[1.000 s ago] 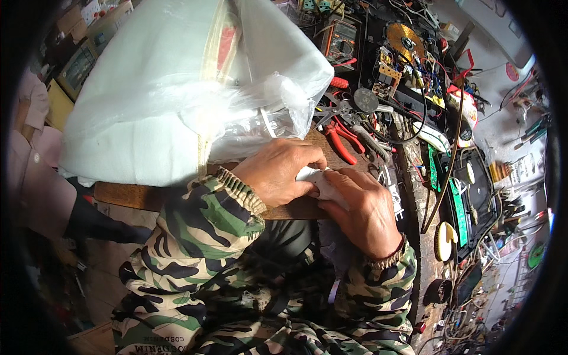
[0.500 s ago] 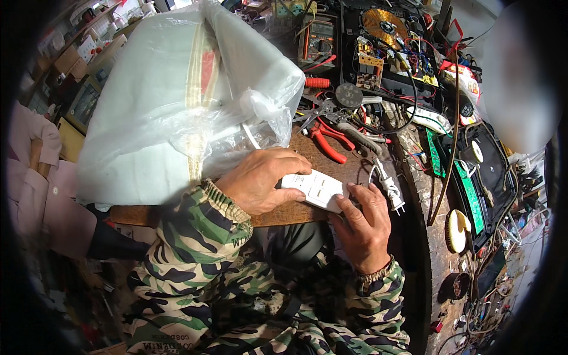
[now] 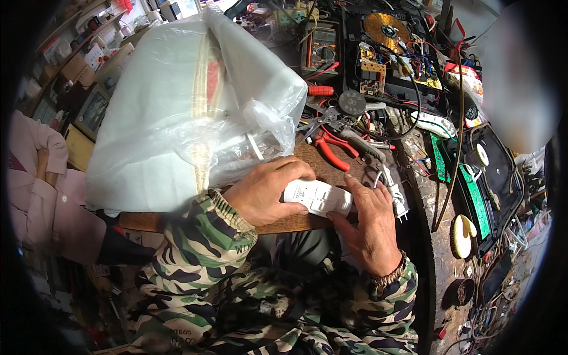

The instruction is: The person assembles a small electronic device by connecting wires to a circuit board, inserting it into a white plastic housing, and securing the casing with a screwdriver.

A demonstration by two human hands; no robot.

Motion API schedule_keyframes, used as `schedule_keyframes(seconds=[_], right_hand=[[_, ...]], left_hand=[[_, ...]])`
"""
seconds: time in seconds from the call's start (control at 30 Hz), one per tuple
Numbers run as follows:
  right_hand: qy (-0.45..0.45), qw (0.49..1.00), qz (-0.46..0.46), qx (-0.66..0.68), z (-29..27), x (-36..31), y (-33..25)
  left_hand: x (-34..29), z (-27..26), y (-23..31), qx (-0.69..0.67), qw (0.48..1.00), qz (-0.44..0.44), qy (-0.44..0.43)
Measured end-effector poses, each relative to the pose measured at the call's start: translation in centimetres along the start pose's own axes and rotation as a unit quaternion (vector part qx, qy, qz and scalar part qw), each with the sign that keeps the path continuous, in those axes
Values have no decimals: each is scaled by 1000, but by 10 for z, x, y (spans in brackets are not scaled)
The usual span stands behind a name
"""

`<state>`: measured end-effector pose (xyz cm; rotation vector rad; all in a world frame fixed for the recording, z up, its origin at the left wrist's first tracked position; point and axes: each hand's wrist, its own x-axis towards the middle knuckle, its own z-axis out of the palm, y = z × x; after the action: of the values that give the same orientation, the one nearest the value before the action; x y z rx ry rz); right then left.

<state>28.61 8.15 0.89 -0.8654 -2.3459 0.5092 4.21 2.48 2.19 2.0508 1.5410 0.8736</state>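
A small white control box (image 3: 318, 197) with two slider-like parts on its top face lies level above the near edge of the wooden board (image 3: 278, 223). My left hand (image 3: 266, 190) grips its left end between thumb and fingers. At the other end my right hand (image 3: 374, 228) pinches it the same way. Just beyond my right fingers lies a white power plug (image 3: 398, 204) with bundled cord. A pale, folded bulky item in a clear plastic bag (image 3: 148, 130) rests at the left, close to my left hand.
Red-handled pliers (image 3: 332, 155) and other hand tools lie behind my hands. Farther back are a multimeter (image 3: 323, 47) and an opened appliance with a copper coil (image 3: 386, 31). Green circuit boards (image 3: 473, 198) and a brush (image 3: 462, 236) sit at right. Someone in pink (image 3: 56, 195) is at left.
The control box has tilted a little toward level, and my right fingers have shifted along its right end. The whole view has moved slightly.
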Motion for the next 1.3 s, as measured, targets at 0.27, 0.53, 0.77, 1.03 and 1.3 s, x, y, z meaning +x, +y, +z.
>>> schedule_keyframes(seconds=[0.27,0.53,0.77,1.03,1.3], right_hand=[[-21,995,-11,94,-5,21,14],[-154,864,5,480,33,92,35],[-146,872,0,467,50,100,45],[-112,890,-11,443,57,99,53],[-111,894,-20,433,55,99,49]], left_hand=[[9,-5,1,104,994,11,-30],[-13,-53,23,31,980,-192,-38],[-17,-42,9,-23,972,-232,-3],[-2,-47,31,59,965,-253,-22],[-1,-52,40,34,948,-314,-36]])
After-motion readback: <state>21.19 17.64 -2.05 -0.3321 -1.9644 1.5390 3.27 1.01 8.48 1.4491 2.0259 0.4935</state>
